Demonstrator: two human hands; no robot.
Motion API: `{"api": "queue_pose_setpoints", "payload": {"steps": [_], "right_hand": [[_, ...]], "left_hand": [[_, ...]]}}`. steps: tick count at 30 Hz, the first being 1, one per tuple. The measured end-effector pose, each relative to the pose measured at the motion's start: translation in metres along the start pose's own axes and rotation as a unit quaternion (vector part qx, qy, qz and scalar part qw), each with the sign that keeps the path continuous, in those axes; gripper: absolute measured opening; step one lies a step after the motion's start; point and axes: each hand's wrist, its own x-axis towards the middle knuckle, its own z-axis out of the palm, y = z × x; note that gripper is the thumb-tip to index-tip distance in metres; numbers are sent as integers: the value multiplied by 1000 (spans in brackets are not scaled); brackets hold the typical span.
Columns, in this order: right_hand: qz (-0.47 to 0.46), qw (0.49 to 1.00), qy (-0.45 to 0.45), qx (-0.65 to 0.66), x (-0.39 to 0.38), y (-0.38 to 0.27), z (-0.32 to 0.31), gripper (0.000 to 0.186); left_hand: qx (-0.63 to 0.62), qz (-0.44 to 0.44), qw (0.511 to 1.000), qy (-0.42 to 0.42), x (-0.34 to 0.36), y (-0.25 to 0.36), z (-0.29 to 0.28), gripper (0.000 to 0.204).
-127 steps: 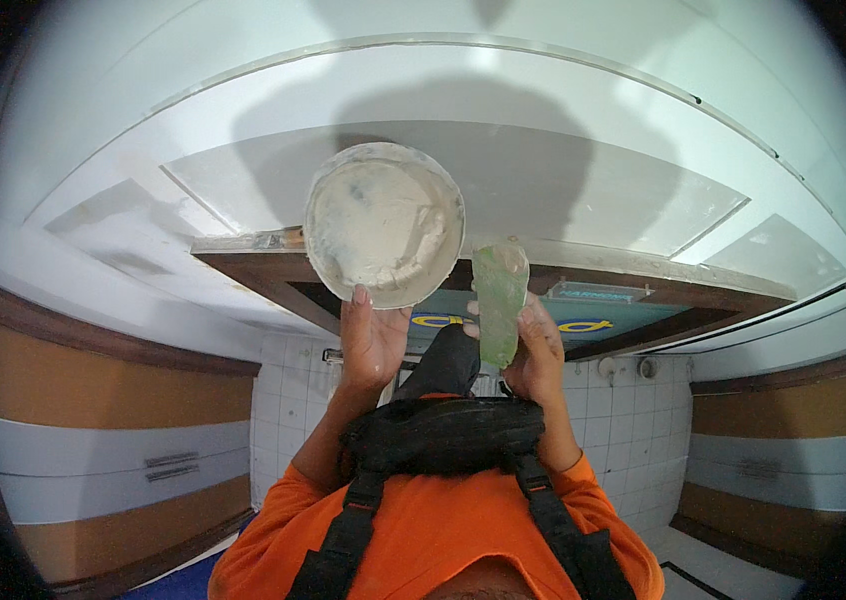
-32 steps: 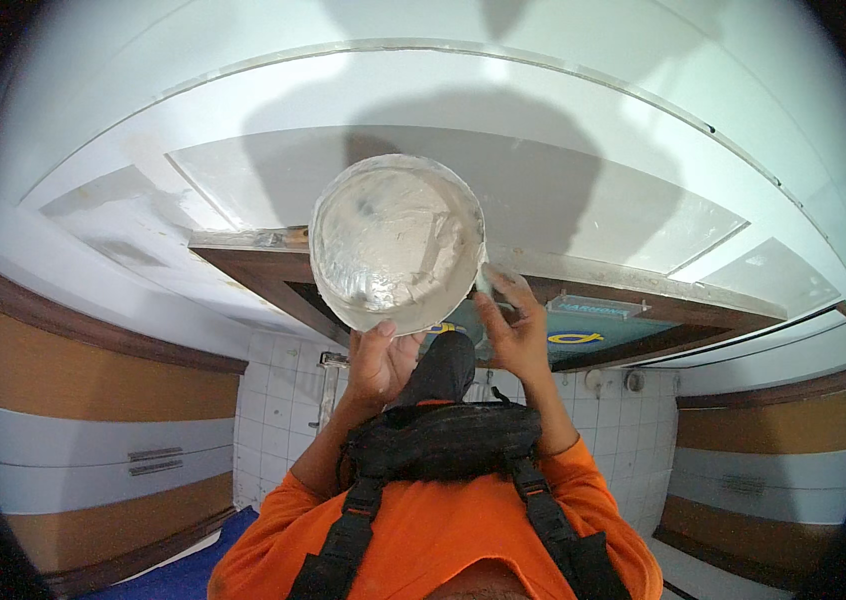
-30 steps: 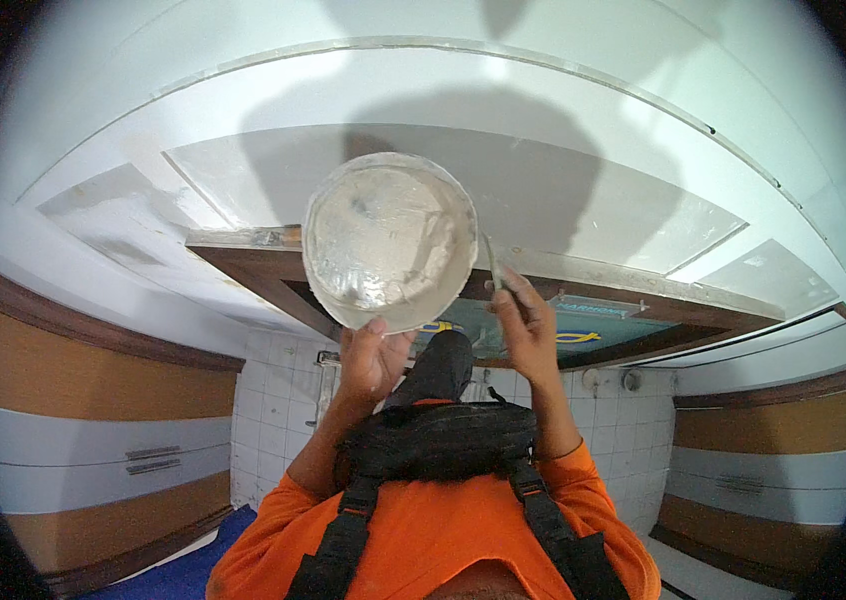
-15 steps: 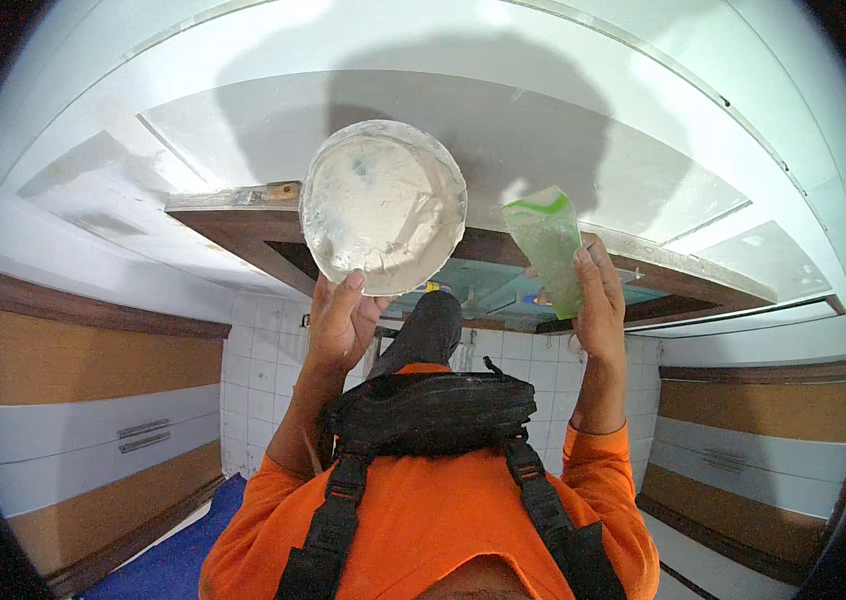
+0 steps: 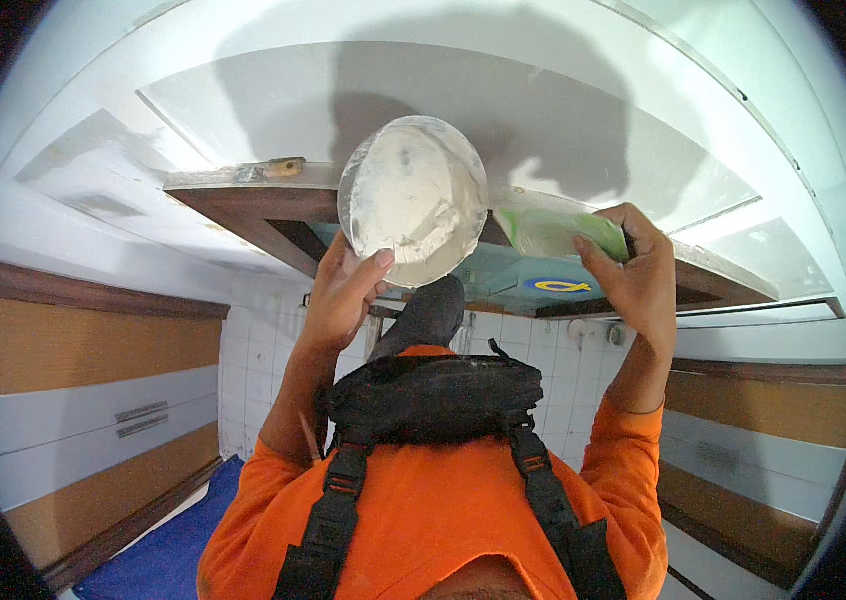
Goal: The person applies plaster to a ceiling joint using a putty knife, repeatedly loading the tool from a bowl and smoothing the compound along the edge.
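My left hand (image 5: 336, 300) grips a round, shallow bowl (image 5: 474, 185) by its near rim, thumb inside the edge. Thick off-white putty (image 5: 405, 205) coats the bowl, which tilts toward me. In my right hand (image 5: 640, 270) is a translucent pale green flexible spreader (image 5: 553, 230) with a brighter green edge. Thumb and fingers pinch it at the green end. Its pale end points left toward the bowl's right side; whether the two touch I cannot tell.
Beyond my hands runs a white-topped ledge (image 5: 233, 178) with a dark wooden frame, a wooden-handled tool (image 5: 286, 167) lying on it. A panelled white surface (image 5: 503, 110) carries my shadow. Cabinets (image 5: 93, 370) flank me, blue cloth (image 5: 158, 545) lies low left, and a yellow loop (image 5: 561, 286) shows below.
The spreader has turned from upright to nearly level, its green edge now at my right hand's fingers. The bowl has shifted a little right. My right hand has moved slightly right.
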Motion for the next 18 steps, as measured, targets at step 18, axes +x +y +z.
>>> {"api": "queue_pose_setpoints", "payload": {"steps": [18], "right_hand": [[-69,987,-143,-27,33,28,59,23]], "left_hand": [[248,-82,964,-47,18,10,16,68]]}}
